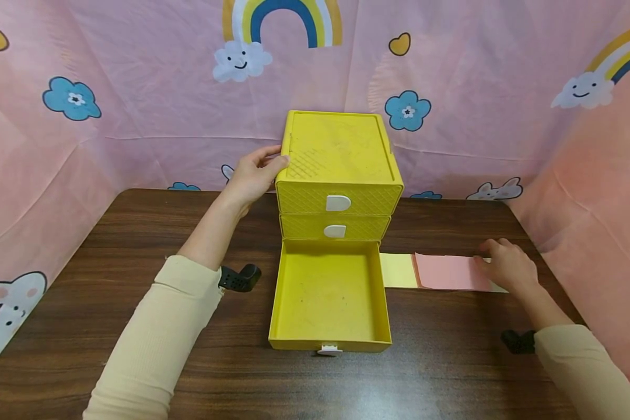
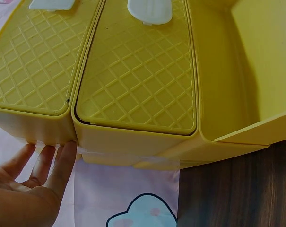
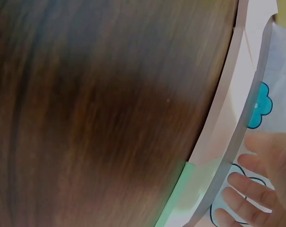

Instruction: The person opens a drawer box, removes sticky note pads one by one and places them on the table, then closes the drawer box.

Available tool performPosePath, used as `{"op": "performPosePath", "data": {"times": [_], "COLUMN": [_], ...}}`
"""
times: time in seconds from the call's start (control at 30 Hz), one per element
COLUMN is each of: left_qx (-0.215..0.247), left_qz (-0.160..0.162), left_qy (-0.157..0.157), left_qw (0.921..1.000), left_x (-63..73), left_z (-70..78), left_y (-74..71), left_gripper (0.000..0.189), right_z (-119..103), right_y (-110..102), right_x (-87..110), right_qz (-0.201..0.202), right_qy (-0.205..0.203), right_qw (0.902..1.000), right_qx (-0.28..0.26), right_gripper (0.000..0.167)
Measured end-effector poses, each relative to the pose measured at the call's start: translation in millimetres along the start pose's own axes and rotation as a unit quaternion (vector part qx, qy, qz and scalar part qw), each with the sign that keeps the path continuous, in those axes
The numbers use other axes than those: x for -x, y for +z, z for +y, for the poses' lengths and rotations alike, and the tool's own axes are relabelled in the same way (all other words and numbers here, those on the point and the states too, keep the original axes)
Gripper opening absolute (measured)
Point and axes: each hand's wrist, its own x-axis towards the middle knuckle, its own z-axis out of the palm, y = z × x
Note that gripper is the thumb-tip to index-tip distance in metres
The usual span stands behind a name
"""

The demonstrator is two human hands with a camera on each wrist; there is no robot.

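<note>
A yellow three-drawer storage box (image 1: 341, 149) stands on the table, its bottom drawer (image 1: 328, 291) pulled out with nothing inside. My left hand (image 1: 254, 175) touches the box's upper left side, thumb at the top edge. In the left wrist view the fingers of that hand (image 2: 31, 189) lie fairly straight against the side wall. Right of the box lies a row of paper note pads: pale yellow (image 1: 398, 270), pink (image 1: 446, 272) and light green (image 3: 173, 194). Over the row's right end is my right hand (image 1: 509, 269), fingers loosely bent and spread; contact is unclear.
The dark wooden table (image 1: 451, 356) extends in front of the box and to both sides. A pink patterned cloth (image 1: 163, 87) hangs behind and at the sides. White pull tabs (image 1: 338, 203) sit on the drawer fronts.
</note>
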Motion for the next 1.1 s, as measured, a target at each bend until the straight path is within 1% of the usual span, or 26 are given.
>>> {"op": "performPosePath", "data": {"times": [0.1, 0.37, 0.7, 0.9, 1.1], "left_qx": [0.000, -0.005, -0.004, -0.001, -0.004], "left_qz": [0.000, 0.001, 0.004, 0.007, 0.007], "left_qy": [-0.001, 0.000, 0.003, 0.004, 0.000], "left_qw": [1.0000, 1.0000, 1.0000, 1.0000, 1.0000], "left_x": [0.1, -0.4, -1.5, -1.8, -1.5], "left_z": [0.1, -0.4, -1.2, -1.4, -1.1], "left_y": [-0.3, -0.6, -0.7, -0.4, -0.1], "left_gripper": [0.050, 0.050, 0.050, 0.049, 0.049], "right_z": [-4.8, -15.5, -30.1, -41.0, -51.5], "right_y": [-0.1, 0.0, -0.1, 0.3, 0.5], "right_x": [1.2, 4.2, 9.9, 12.9, 17.7], "right_qz": [-0.001, 0.007, 0.005, 0.039, 0.053], "right_qy": [-0.006, -0.041, -0.104, -0.150, -0.173], "right_qw": [1.0000, 0.9991, 0.9942, 0.9874, 0.9830], "right_qx": [0.000, 0.006, 0.024, 0.031, 0.030], "right_gripper": [0.038, 0.039, 0.041, 0.042, 0.044]}}
